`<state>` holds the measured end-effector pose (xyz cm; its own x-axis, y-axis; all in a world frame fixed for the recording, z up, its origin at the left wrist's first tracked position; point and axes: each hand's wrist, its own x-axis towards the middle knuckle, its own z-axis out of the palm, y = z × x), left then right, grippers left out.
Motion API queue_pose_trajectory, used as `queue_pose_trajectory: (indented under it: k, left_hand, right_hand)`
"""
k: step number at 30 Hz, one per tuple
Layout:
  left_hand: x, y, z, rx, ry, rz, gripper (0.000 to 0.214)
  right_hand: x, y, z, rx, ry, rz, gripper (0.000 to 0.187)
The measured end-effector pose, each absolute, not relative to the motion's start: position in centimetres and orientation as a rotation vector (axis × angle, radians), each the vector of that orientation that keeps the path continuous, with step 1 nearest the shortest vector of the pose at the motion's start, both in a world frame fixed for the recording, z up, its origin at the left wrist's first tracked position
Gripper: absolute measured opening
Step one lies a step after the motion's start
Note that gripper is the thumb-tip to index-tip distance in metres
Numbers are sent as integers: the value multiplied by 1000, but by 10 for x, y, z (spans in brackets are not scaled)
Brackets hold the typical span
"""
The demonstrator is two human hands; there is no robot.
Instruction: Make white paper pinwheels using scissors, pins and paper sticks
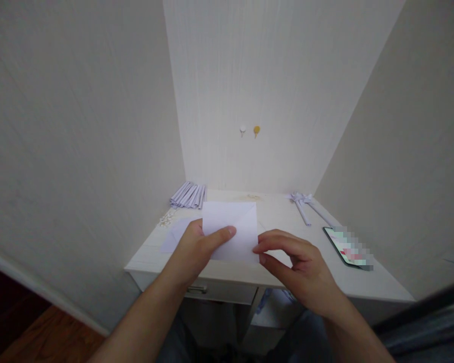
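Note:
A square white sheet of paper (236,214) with a diagonal crease near its upper right is held up over the desk's front part. My left hand (204,242) grips it from the left, thumb lying across its face and the other fingers hidden behind. At the paper's lower right edge, my right hand (293,254) pinches with thumb and forefinger at the corner. Beneath and to the left of my left hand, more white paper (170,239) lies flat on the desk, partly covered.
A white desk (151,257) stands between walls. Rolled paper tubes (189,195) lie back left, beside small white bits (167,218). At back right is a folded paper piece with tubes (301,204); a phone (346,247) lies to the right. Two hooks (256,131) hang on the wall.

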<state>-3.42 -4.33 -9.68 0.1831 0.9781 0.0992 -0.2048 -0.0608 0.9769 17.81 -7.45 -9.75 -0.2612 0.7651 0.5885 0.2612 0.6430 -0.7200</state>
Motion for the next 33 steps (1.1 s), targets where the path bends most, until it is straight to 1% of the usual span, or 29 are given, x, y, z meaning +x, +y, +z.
queue_pose_trajectory:
  k: [6, 12, 15, 25, 33]
  left_hand:
    - [-37, -46, -90, 1259, 889, 1158, 40]
    - [-35, -50, -84, 1275, 877, 1172, 34]
    - [-34, -51, -83, 1282, 880, 1183, 34]
    - [-30, -54, -83, 1293, 899, 1197, 38]
    - [-30, -53, -81, 1303, 907, 1205, 39]
  right_hand:
    - [180, -75, -96, -828, -1834, 673, 9]
    - [178, -78, -97, -855, -1813, 728, 6]
    - [177, -78, -99, -868, -1814, 725, 5]
    - [176, -75, -102, -918, -1769, 665, 11]
    - [175, -75, -101, -950, -1696, 694, 8]
